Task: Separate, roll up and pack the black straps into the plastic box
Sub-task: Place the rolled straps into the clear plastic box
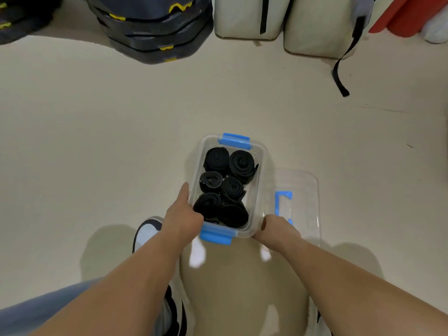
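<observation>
Rolled straps (224, 187) in box (257, 190) — lid (303, 190) right.

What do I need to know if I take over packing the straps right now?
Left hand holds the plastic box at its near left corner; right hand holds the near right corner.
Six rolled black straps sit inside it.
Done: rolling and packing, as far as shown.
To do: the clear lid lies on the floor right of the box; probably fit it and snap the blue clips.
</observation>
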Demonstrator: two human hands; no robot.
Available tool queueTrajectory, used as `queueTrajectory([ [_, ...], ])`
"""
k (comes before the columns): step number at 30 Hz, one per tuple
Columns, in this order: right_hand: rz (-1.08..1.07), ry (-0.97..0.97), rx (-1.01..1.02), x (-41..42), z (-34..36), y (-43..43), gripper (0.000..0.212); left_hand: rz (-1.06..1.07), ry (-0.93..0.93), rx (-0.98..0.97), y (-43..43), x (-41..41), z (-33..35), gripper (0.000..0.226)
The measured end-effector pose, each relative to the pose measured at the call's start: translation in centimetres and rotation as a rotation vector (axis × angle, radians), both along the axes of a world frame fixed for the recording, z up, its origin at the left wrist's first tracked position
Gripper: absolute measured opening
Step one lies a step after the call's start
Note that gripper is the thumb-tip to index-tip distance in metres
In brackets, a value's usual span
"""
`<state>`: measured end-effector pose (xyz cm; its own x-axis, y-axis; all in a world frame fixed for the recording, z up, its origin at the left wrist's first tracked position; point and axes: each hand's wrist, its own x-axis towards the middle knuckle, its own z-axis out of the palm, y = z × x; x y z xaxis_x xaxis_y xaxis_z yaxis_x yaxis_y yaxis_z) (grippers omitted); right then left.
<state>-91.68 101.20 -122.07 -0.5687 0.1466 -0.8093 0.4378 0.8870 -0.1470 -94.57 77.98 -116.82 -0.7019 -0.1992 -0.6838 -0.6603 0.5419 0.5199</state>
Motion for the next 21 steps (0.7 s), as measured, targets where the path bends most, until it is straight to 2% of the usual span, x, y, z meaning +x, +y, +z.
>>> queueTrajectory([
  [2, 0.026, -0.03, 0.012, -0.1, -0.5, 0.1, 0.026, -0.034, -0.011, 0.015, 0.3, 0.3, 0.0, 0.088],
  [6, 0.089, -0.016, 0.094, 0.1, -0.4, 0.4, 0.01, -0.137, -0.021, 0.029, 0.8, 0.4, 0.5, 0.091],
  [11, -0.118, 0.126, 0.166, 0.2, 1.1, 3.5, 0.012, -0.266, -0.052, 0.009, 1.2, 0.4, 0.5, 0.091],
  [14, -0.186, 0.31, 0.206, -1.0, 3.8, 5.8, 0.011, -0.367, -0.105, -0.015, 1.6, 0.4, 1.0, 0.088],
  [17, -0.268, 0.562, 0.208, -2.4, 7.3, 7.4, 0.017, -0.478, -0.18, -0.136, 2.1, 0.1, 2.2, 0.086],
  [19, -0.371, 0.737, 0.129, -2.9, 9.7, 7.3, 0.027, -0.503, -0.153, -0.216, 2.5, -0.1, 2.9, 0.084],
  [21, -0.492, 0.911, -0.061, -3.2, 12.1, 6.5, 0.035, -0.537, -0.085, -0.299, 3.2, 0.0, 4.2, 0.078],
])
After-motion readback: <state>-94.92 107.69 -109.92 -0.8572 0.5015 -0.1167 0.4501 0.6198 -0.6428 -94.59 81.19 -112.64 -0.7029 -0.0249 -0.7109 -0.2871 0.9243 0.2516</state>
